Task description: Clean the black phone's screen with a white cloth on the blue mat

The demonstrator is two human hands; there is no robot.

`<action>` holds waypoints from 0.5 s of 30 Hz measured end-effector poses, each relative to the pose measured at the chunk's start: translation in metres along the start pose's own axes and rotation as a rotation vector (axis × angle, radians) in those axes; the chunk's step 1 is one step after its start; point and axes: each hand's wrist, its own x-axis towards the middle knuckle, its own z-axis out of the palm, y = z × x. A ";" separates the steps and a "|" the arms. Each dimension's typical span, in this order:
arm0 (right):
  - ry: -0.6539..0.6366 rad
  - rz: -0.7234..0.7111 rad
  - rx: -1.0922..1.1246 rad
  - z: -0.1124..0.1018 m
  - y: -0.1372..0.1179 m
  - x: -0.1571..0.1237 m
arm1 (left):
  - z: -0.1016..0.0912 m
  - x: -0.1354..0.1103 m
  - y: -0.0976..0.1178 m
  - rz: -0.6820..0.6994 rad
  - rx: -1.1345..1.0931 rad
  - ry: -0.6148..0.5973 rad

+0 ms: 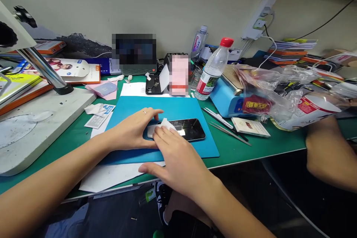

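The left hand (136,128), with a ring on one finger, is arching around the left end of a black smartphone (195,130), its thumb and fingers standing apart; whether they are touching the edges cannot be told. The right hand (181,160) is pressing a crumpled white wipe (167,122) against the smartphone's upper face, its fingers lying together and its thumb sticking out apart from them. The smartphone is lying flat on a blue mat (181,106), under the right hand's fingertips, its bare glossy end showing to the right of them. White paper (111,176) is showing from under the mat, below the left hand, on the green tabletop (279,145). To the right of the right hand, metal tweezers (232,134) and a small white box (249,126) are lying near the mat. Beyond that hand, to its right, a red-capped plastic bottle (208,80) is standing beside a blue device (227,98). To the left of the left hand, a torn sachet (107,109) is lying beside the mat, and farther left a stand's white base (61,119) is resting. Well to the right of the right hand, another person's arm (326,152) is showing beside a printed tub (309,109).
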 end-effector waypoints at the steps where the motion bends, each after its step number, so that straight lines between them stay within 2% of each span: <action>1: 0.001 -0.007 -0.013 0.001 -0.002 -0.004 | 0.000 0.000 0.000 0.020 -0.003 -0.009; 6: -0.013 -0.012 -0.080 -0.003 0.001 -0.028 | -0.003 0.000 -0.002 0.071 -0.014 -0.050; 11: -0.006 0.008 -0.195 -0.019 0.025 -0.054 | -0.006 0.002 -0.004 0.080 0.038 -0.056; 15: 0.054 0.042 -0.298 -0.028 0.045 -0.073 | -0.006 0.002 -0.003 0.058 0.051 -0.061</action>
